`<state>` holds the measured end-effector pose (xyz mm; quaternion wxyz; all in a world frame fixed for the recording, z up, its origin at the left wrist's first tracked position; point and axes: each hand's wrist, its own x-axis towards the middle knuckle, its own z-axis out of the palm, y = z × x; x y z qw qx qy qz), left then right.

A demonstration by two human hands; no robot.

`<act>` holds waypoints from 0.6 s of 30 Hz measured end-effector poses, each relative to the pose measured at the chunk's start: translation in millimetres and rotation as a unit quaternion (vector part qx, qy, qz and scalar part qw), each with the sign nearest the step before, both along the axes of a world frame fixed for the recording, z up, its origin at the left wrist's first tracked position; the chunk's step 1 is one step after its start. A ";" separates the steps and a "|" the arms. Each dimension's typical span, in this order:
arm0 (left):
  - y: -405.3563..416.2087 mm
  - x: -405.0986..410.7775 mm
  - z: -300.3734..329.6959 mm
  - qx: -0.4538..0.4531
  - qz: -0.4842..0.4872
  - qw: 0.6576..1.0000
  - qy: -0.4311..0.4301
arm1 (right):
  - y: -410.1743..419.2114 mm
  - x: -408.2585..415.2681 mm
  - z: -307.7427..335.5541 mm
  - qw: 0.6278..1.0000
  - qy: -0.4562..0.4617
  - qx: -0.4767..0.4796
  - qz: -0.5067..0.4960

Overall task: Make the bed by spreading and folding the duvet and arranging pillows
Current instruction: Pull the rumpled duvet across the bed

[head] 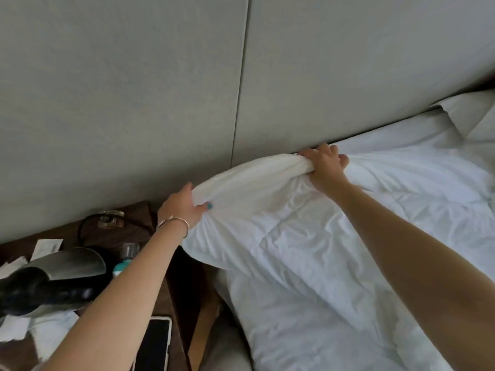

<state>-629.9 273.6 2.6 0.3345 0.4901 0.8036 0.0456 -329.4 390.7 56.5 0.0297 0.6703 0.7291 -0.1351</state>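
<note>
While you lean in over the bedside bench [150,218], mind what lies nearest you: a dark phone or tablet [156,344] sits at its near edge, right under your left forearm, and a backward sweep of that arm could knock it off. Beyond it are scraps of white paper [47,247], a grey curved lamp shade or dish [69,261], and a small bottle [126,257] with a teal band; what the bottle holds I cannot tell. A trailing duvet corner could drag it over.

Your left hand [182,207] grips the white duvet [308,250] at its bunched corner, thumb curled over the cloth. Farther in, your right hand [325,163] clutches a gathered fistful of the top edge, close against the grey headboard [134,89]. The duvet lies creased across the bed. Pull unevenly and the edge likely goes crooked. A pillow [468,108] rests in the far corner.
</note>
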 end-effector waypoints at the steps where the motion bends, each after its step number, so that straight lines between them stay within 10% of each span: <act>1: 2.6 3.7 -4.6 -0.006 0.007 0.999 0.044 | -1.8 -1.0 -6.4 0.999 -0.041 -0.013 0.008; 4: -8.0 30.6 -20.7 -0.003 -0.029 0.987 0.156 | -33.8 -3.0 -30.1 0.991 -0.123 -0.054 -0.003; 18: -122.3 183.3 -29.3 -0.016 -0.339 0.940 0.008 | -267.5 86.2 -54.9 0.957 0.040 -0.233 -0.165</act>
